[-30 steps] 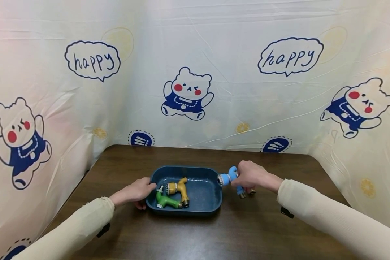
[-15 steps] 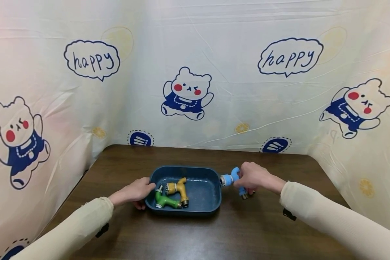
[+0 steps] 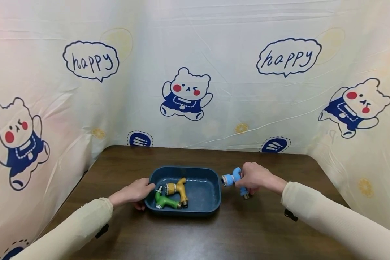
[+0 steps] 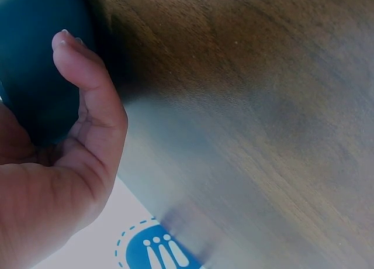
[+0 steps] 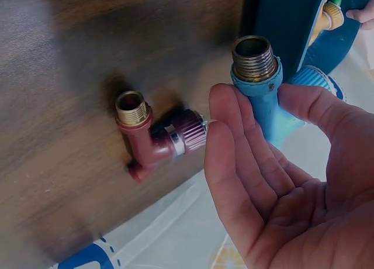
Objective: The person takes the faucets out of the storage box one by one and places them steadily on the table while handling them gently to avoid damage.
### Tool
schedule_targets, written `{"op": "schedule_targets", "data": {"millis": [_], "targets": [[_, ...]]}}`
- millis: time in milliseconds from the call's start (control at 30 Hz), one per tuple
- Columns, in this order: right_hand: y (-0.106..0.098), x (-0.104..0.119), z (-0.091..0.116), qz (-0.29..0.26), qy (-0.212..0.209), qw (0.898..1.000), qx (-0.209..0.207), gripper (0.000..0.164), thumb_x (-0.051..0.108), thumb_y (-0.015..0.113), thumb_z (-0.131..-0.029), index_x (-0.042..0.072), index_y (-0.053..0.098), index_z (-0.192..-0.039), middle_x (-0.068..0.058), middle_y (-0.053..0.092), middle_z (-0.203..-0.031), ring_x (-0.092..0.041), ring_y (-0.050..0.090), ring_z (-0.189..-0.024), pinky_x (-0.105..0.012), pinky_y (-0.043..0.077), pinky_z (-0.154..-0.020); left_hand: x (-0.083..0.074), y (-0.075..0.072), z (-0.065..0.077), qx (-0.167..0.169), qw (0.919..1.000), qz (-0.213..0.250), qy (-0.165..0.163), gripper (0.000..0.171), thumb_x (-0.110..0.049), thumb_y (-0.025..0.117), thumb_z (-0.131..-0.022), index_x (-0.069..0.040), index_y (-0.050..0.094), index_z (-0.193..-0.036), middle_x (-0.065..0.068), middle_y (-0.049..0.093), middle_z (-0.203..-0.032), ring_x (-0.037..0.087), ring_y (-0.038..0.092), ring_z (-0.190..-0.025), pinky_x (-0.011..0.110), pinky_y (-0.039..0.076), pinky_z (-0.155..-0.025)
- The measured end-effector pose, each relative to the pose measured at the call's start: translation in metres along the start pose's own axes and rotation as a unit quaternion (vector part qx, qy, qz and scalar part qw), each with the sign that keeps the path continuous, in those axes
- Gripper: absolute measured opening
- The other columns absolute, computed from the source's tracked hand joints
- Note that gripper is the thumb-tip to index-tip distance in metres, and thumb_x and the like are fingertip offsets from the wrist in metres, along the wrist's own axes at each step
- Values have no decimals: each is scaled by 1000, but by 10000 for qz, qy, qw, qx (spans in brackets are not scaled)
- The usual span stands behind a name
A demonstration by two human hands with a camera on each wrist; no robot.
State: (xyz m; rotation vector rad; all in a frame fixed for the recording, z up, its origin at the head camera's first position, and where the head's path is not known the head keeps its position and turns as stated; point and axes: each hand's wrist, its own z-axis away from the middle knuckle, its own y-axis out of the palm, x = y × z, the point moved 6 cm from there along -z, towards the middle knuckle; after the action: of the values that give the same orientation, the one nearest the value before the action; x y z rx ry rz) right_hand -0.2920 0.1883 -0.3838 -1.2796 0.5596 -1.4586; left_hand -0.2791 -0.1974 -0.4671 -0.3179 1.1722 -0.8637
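My left hand [image 3: 134, 191] holds the left end of a dark blue tray [image 3: 195, 213], its thumb on the rim. The left wrist view shows those curled fingers against the tray wall [image 4: 35, 76]. Inside the tray, at the left, lie a yellow tap [image 3: 183, 193] and a green tap [image 3: 166, 202]. Off the tray's right end, my right hand [image 3: 255, 177] pinches a light blue tap [image 3: 229, 180] between thumb and fingers, its ribbed knob toward the rim. The right wrist view shows its threaded brass end [image 5: 254, 57] beside the fingertips.
A dark red tap [image 5: 146, 141] lies on the table close by the right hand, hidden behind that hand in the head view. The brown wooden table [image 3: 195, 238] is enclosed by a white printed curtain [image 3: 234, 72] at the back and sides.
My right hand has shifted slightly right with the blue tap, widening the gap to the tray. A brass end once visible beyond that hand is now hidden. The left hand still grips the tray.
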Motion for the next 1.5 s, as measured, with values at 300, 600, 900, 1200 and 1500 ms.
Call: {"op": "schedule_targets", "data": {"millis": [300, 600, 900, 1200, 1500], "targets": [[-3, -5, -2, -4, 88, 10000, 1, 21, 22, 79, -93, 7, 73, -81, -5, 67, -67, -24, 71, -59, -35, 63, -59, -4, -1, 1, 36, 9999, 8, 97, 33, -20, 42, -110, 5, 55, -128, 14, 67, -69, 20, 67, -50, 33, 60, -47], [-3, -5, 0, 143, -71, 9998, -121, 26, 21, 80, -90, 8, 72, -69, -4, 66, -58, -22, 69, -54, -38, 62, -54, -5, -1, 2, 31, 9996, 6, 284, 29, -19, 42, -109, 4, 58, -118, 13, 66, -66, 21, 66, -49, 34, 59, -45], [0, -9, 0, 18, -10, 10000, -81, 24, 22, 81, -91, 7, 74, -74, -4, 67, -60, -19, 68, -52, -39, 63, -57, -3, 0, 3, 63, 9999, -2, 158, 35, -18, 42, -110, 8, 53, -131, 14, 67, -67, 21, 66, -48, 33, 59, -46], [1, -15, -1, -22, 88, 9999, -109, 24, 22, 82, -91, 8, 74, -74, -4, 67, -61, -19, 68, -52, -37, 62, -56, -3, 1, 3, 30, 9999, 15, 111, 35, -18, 41, -110, 7, 54, -131, 14, 67, -67, 20, 66, -49, 33, 59, -46], [2, -17, 1, -109, 96, 9999, -87, 21, 22, 82, -91, 8, 73, -77, -5, 67, -63, -22, 69, -53, -37, 62, -57, -2, 1, 2, 82, 9999, 39, 126, 35, -18, 43, -111, 8, 53, -132, 13, 67, -70, 21, 66, -50, 34, 60, -48]]}}
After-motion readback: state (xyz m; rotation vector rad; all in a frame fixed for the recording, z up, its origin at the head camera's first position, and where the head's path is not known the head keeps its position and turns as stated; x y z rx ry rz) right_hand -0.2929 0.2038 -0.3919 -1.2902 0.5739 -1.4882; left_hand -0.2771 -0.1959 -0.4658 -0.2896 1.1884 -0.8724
